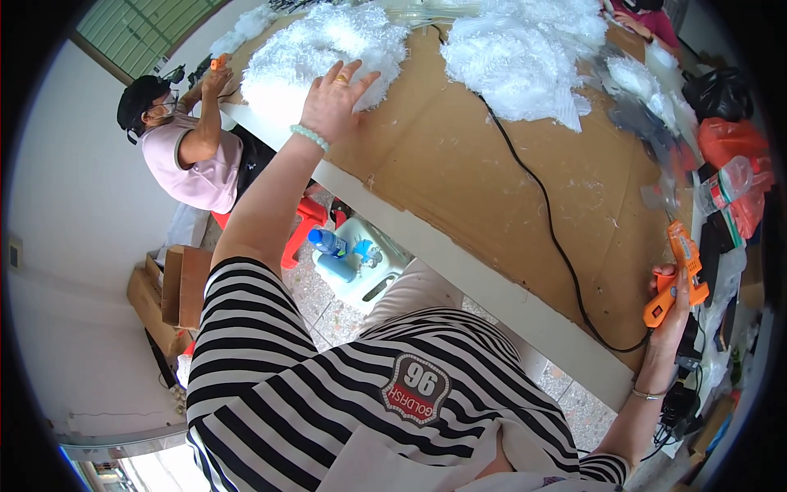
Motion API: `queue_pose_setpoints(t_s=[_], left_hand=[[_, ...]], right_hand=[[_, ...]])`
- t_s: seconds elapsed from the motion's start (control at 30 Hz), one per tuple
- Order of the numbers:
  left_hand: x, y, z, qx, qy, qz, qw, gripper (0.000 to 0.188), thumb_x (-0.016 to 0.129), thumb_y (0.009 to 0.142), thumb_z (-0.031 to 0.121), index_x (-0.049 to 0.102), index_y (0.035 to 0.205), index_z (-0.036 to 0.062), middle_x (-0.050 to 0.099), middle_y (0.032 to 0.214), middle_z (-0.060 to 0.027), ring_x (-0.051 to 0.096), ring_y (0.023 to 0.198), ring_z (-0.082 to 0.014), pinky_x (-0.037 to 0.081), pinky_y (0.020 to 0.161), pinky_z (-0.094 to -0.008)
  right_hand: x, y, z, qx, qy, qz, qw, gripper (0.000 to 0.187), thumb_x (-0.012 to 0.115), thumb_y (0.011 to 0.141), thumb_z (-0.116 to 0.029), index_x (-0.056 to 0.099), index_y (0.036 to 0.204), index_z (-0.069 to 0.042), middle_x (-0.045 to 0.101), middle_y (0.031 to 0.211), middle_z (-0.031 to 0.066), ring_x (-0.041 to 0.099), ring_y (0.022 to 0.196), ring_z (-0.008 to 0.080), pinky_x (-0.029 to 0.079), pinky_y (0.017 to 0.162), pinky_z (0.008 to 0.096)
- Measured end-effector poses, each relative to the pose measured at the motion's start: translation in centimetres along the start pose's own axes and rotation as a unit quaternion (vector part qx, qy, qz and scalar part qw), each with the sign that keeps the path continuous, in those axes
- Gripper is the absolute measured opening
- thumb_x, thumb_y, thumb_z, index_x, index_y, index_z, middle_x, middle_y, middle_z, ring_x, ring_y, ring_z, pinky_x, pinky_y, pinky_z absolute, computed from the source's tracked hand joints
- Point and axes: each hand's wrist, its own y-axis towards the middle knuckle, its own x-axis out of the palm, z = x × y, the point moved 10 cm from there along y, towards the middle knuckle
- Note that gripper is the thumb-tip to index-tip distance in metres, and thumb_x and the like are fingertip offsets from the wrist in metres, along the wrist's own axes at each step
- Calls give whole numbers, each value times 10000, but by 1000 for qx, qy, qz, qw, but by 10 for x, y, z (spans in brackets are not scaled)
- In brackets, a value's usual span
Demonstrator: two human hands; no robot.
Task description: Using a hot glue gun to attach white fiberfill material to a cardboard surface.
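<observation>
My left hand (332, 102) reaches out over the near edge of a fluffy heap of white, translucent strands (328, 45). Its fingers are spread and nothing shows in them; whether they touch the strands I cannot tell. At the right end of the table, my right hand (674, 305) is wrapped round the handle of an orange glue gun (687, 254). The gun's nozzle points toward the far side. A black cord (545, 193) runs in a curve across the brown cardboard (459, 176) on the tabletop, ending near the right hand.
A second white heap (516, 61) lies farther right. At the left, a co-worker (193, 152) holds another orange glue gun (219, 62); a second person (648, 20) is at the far right. Bags, including a red one (734, 148), crowd the right edge. Below stands a stool (373, 262) with a blue-capped bottle (328, 241).
</observation>
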Motion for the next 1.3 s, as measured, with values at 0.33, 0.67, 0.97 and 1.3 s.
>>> queue_pose_setpoints(t_s=[0.33,0.67,0.97,1.3], left_hand=[[51,2,6,86,67,-153,982,514,480,816,67,451,1296,250,485,1281,-67,489,1162,-234,419,908,-404],[39,3,-22,-24,-149,-83,985,536,594,736,68,516,1246,215,555,1212,-82,524,1128,-241,438,865,-391],[-4,-3,-160,-364,-504,280,731,243,669,756,8,621,994,5,619,789,-48,611,683,-141,536,628,-253],[-150,49,-100,-146,-607,390,677,140,644,838,108,658,831,-31,622,643,-61,596,556,-137,496,546,-235]], right_hand=[[7,-4,-3,-4,10,-15,1000,337,513,898,-415,558,936,-83,593,843,45,531,684,104,420,632,225],[6,-5,-5,8,13,9,1000,323,534,898,-373,552,946,-55,591,824,64,539,692,135,425,647,256],[18,-5,-11,-9,4,-18,1000,339,508,911,-373,538,1026,-56,585,851,47,555,754,120,445,648,240],[13,-3,-8,0,25,-21,999,348,504,916,-338,517,1069,-25,590,841,73,534,715,129,444,652,245]])
